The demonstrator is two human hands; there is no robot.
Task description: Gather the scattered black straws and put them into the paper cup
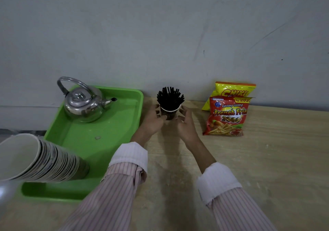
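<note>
A dark paper cup (170, 114) with a white rim stands upright on the wooden table near the wall. A fanned bunch of black straws (170, 97) sticks out of it. My left hand (153, 122) is on the cup's left side, its fingers curled against the cup wall. My right hand (185, 124) cups the right side with fingers spread; its fingertips sit close to the cup with a small gap. No loose straws show on the table.
A green tray (124, 124) at left holds a metal kettle (83, 104). A tilted stack of paper cups (41, 158) lies at its near left. Two snack bags (227, 115) lean against the wall at right. Bare wood lies in front.
</note>
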